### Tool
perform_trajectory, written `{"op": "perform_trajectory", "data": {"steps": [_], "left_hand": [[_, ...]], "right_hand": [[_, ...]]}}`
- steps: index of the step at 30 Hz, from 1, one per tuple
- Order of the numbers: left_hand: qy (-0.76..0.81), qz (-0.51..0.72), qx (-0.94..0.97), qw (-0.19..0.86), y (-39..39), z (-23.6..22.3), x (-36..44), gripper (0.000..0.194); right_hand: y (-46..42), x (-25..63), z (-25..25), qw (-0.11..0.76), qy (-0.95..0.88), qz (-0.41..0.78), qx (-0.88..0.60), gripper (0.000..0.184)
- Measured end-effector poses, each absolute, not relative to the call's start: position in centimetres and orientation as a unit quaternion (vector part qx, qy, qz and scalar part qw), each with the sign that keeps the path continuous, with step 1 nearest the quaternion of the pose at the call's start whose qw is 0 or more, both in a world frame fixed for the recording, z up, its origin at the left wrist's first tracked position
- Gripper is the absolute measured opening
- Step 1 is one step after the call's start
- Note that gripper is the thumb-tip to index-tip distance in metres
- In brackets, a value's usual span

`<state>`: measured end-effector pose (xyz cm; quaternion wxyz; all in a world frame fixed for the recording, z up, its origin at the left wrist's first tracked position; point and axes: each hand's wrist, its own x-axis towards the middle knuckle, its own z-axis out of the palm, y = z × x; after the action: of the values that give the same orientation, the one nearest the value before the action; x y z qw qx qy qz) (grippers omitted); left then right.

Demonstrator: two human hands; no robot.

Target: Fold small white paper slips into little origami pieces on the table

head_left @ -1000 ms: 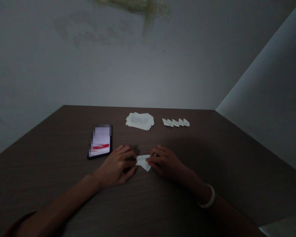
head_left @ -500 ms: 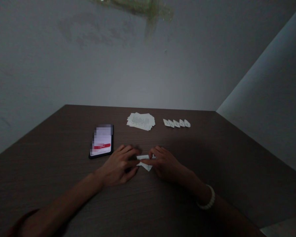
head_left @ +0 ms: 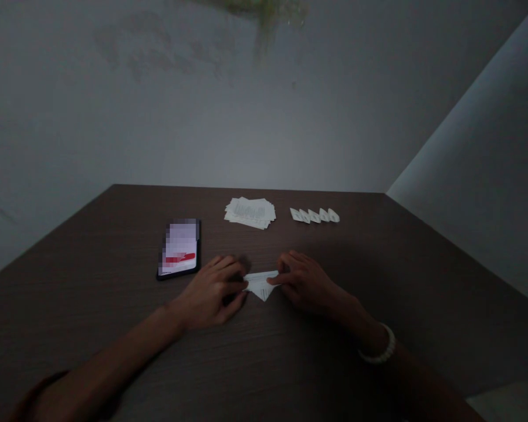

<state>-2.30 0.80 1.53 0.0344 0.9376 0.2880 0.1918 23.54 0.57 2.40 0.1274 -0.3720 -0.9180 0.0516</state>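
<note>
Two bare hands work at one folded paper piece, and five smaller folded paper pieces sit in a row further off. The left hand and the right hand are close together, one at each end of the paper, with their fingers closed onto it. The paper lies low on the desk, held between the two grips. It is white, with a straight upper edge and a triangular point aimed back toward the person. Faint printed lines show on its face, too small to read.

Straight ahead of the grips, beyond the paper, lies one loose stack of printed paper slips, its sheets slightly fanned. Its exact count cannot be told. Ahead and to the right of the right hand, the five small pieces form a tight, slightly overlapping line, well apart from the stack. Ahead and to the left of the left hand, just beyond its knuckles but not touching it, one black-edged phone lies flat, its screen pixelated apart from a red bar. Nothing stands between the hands and the paper. One pale beaded bracelet circles the right wrist. A plain grey wall rises beyond the desk's far edge.
</note>
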Motion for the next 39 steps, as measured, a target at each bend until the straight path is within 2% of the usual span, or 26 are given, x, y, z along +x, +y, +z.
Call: {"op": "perform_trajectory", "data": {"steps": [17,29,34,39], "left_hand": [[0.268,0.18,0.946,-0.02,0.5,1.4,-2.0,0.027],[0.256,0.149,0.955,0.012,0.5,2.1,-1.4,0.04],[0.259,0.145,0.955,0.012,0.4,2.2,-1.4,0.04],[0.262,0.136,0.955,0.016,0.3,2.4,-1.3,0.04]], "right_hand": [[0.6,24.2,2.4,0.149,-0.912,0.053,-0.38,0.02],[0.2,23.8,2.0,0.175,-0.912,0.038,-0.369,0.01],[0.1,23.7,1.6,0.185,-0.911,0.046,-0.367,0.012],[-0.1,23.2,1.5,0.172,-0.915,0.065,-0.358,0.021]]}}
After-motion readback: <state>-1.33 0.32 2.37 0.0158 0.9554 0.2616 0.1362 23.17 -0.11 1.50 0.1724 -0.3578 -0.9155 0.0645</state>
